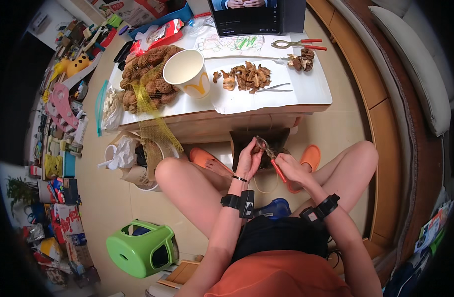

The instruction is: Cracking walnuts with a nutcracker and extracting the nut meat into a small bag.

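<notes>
Gripping red-handled cracker (278,171) in right hand (290,167), pinching brown nut (257,148) in left hand (247,159), right at cracker's head!

Head-worn fisheye, facing steeply down, table (316,88) ahead.

My feed shows a pale, glossy tiled floor (100,198), a white-topped table (313,89), a grey-cushioned sofa (412,69) rightward and a green stool (130,255).

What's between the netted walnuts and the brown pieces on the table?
A white paper cup, upright, between the netted walnuts and the brown pieces; shows in the head view.
</notes>
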Available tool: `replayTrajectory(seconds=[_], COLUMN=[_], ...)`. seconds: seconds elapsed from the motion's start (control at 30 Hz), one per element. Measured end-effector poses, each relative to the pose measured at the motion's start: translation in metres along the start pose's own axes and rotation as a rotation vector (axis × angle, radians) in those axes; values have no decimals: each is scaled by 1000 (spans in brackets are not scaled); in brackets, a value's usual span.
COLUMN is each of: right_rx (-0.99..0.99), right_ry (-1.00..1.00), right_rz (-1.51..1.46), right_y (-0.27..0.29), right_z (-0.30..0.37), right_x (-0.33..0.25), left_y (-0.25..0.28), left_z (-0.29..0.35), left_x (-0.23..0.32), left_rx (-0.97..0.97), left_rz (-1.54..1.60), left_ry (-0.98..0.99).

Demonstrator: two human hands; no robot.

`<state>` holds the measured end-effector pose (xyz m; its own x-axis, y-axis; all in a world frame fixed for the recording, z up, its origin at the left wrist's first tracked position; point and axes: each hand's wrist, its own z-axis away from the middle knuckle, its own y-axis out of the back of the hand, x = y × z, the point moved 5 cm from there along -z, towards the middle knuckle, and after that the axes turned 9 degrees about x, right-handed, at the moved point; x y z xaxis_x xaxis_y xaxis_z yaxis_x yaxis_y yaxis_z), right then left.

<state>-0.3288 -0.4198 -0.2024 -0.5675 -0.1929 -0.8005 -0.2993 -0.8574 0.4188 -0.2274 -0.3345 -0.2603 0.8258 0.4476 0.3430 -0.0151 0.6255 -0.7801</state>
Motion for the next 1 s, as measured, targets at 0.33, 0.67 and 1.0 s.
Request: replayTrajectory(seconds=[0.33,0.67,1.0], right_rx=[11,-76,-33], right_ry=[69,28,93], right_rz=[148,197,215], right_y=[-9,-2,6], right_z=[1,1,0], right_x=[11,-5,-14], left_y=[-16,-7,-16], left_z=[13,7,6], left_x=[-13,-18,-19], left_rx=[92,12,-91], left_rz=[-24,-68,116], left_ry=[204,125,170])
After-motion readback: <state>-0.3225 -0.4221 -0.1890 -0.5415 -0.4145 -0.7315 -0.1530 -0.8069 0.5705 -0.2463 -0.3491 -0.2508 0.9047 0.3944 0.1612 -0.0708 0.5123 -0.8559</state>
